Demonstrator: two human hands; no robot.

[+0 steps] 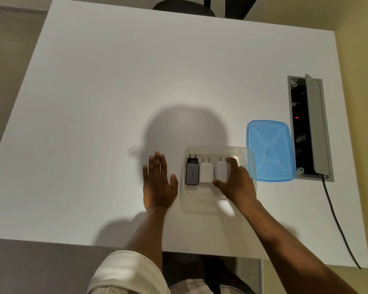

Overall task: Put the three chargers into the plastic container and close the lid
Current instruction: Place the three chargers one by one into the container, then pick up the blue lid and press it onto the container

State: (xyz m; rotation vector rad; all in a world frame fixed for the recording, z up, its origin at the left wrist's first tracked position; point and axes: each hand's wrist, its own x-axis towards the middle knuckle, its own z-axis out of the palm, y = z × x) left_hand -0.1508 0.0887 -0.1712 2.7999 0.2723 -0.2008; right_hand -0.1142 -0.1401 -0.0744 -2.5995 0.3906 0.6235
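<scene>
A clear plastic container (200, 205) stands on the white table near its front edge. Inside it, three chargers lie side by side with prongs pointing away: a dark grey charger (192, 173) on the left, a white charger (206, 172) in the middle, and another white charger (221, 171) on the right. My right hand (236, 181) reaches into the container, thumb and fingers around the right white charger. My left hand (158, 183) lies flat on the table just left of the container, fingers spread. The blue lid (270, 151) lies flat to the container's right, touching its rim.
A grey cable hatch (314, 128) stands open in the table at the right, just beyond the lid. From it a black cable (338, 221) runs toward the table's front right corner. A dark chair (183, 7) sits beyond the far edge.
</scene>
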